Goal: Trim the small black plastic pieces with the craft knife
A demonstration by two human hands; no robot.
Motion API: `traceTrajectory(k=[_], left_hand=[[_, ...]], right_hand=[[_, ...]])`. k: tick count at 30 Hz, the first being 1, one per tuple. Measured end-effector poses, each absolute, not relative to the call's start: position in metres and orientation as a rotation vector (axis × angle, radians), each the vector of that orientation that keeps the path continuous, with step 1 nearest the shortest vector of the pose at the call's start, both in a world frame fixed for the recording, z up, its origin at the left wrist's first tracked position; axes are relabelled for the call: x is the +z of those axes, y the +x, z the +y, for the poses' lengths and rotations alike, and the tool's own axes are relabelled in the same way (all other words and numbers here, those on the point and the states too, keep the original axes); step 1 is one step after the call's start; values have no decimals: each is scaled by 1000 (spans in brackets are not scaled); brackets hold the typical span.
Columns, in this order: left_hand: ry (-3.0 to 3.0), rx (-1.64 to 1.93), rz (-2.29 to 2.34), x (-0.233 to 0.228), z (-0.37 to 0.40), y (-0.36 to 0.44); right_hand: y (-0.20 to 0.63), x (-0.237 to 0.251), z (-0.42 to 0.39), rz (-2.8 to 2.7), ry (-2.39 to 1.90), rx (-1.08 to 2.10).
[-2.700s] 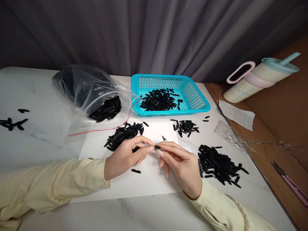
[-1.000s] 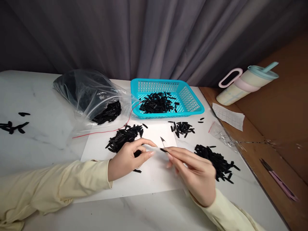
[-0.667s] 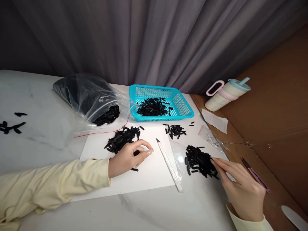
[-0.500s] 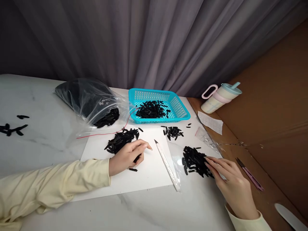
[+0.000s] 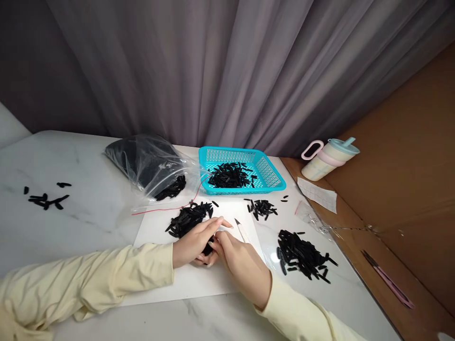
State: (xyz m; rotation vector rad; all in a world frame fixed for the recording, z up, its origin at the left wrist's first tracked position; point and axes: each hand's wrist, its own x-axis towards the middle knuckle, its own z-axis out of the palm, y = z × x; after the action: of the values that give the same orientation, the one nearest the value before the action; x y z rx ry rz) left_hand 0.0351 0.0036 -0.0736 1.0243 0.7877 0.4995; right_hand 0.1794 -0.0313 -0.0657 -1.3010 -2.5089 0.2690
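Thin, pointed black slivers (image 5: 208,248): bunched inside the bare left hand (image 5: 193,242), material unclear.
Left grip: curled around the bunch, fingers tucked beneath, firmness impossible to tell.
Bare right hand (image 5: 242,261): tight against the left, fingertips hidden; pinching a sliver or not, impossible to tell.
Handling, by judgement: single slivers best taken lightly at mid-length; left palm best cupped and level against spills.
White paper sheet (image 5: 199,282): spread flat below both hands, bearing a loose black pile (image 5: 188,220) and a slim white-bodied tool with a dark point (image 5: 241,230).
Right side: small black heap (image 5: 263,208), larger black heap (image 5: 301,255) nearer.
Behind: blue perforated plastic basket (image 5: 278,186), part-filled with slivers; to its left, bulging clear plastic bag (image 5: 151,161).
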Motion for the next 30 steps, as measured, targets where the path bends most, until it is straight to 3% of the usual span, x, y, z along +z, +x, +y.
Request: traceTrajectory(k=[4,9,11,15,17,30], left_hand=[[1017,471,760,-75,4,36],[1012,456,766,-72,6,35],[1028,477,771,-72,7,34],[1036,499,790,-72,8,34],[1024,538,818,-74,8,34],[1235,582,833,-77,5,34]], right_hand=[[178,-73,-32,-2490,-1145,42],[186,-83,-37,-2351,-1140,164],[188,-86,-38,-2227,-1214,355],[189,-88,-34,-1569,-1206,1340],[189,-87,-30,-1279,-1120,1613],[199,-84,-20,-1044,-923,1841]])
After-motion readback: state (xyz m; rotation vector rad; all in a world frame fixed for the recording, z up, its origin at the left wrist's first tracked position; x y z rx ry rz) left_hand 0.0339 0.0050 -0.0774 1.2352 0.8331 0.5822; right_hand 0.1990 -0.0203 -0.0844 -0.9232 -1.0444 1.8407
